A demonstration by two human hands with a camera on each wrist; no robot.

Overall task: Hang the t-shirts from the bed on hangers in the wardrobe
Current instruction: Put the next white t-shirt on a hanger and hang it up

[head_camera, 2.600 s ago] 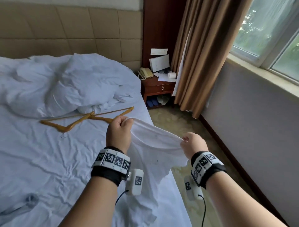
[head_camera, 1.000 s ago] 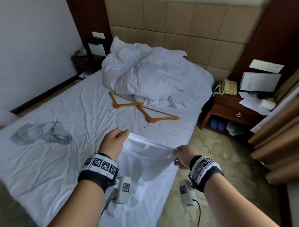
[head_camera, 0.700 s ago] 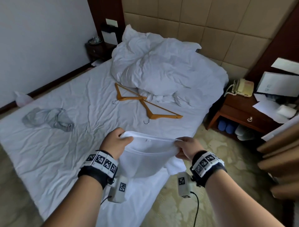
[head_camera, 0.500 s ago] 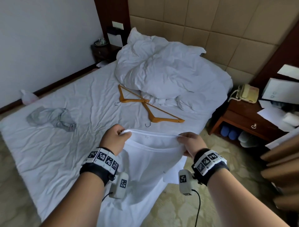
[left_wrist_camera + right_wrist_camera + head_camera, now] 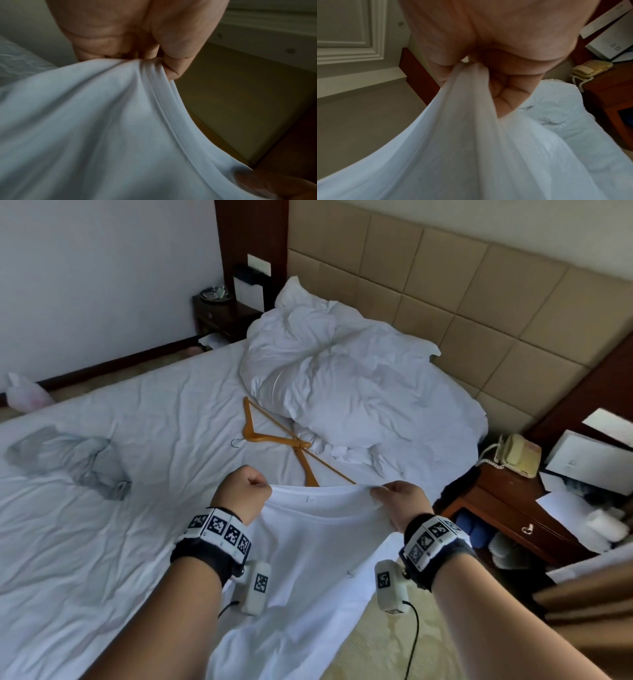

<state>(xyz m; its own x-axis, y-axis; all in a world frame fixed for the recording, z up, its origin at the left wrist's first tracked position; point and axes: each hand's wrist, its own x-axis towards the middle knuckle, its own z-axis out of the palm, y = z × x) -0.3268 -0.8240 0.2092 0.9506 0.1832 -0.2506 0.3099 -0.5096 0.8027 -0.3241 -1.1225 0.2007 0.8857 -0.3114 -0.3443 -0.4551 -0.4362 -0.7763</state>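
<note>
Both hands hold one white t-shirt (image 5: 318,546) up by its top edge, at the near edge of the bed (image 5: 144,419).

Left hand (image 5: 241,493): fist closed on the left end of the top edge. In the left wrist view the fingers (image 5: 173,65) bunch the ribbed neckline and curl round it.

Right hand (image 5: 400,503): grips the right end of the same edge. In the right wrist view the fabric is gathered into folds between thumb and curled fingers (image 5: 503,93).

T-shirt: top edge stretched nearly straight between the two hands, body hanging down in front of the forearms, lower part draped over the near bed edge. Small label visible just below the top edge.

On the bed beyond the hands: two wooden hangers (image 5: 281,440), crossed and touching, their far ends against a heap of white bedding (image 5: 342,385). A crumpled grey t-shirt (image 5: 72,457) lies well apart, to the left.

Right of the bed: nightstand (image 5: 513,501) with a telephone (image 5: 513,455) and papers.
</note>
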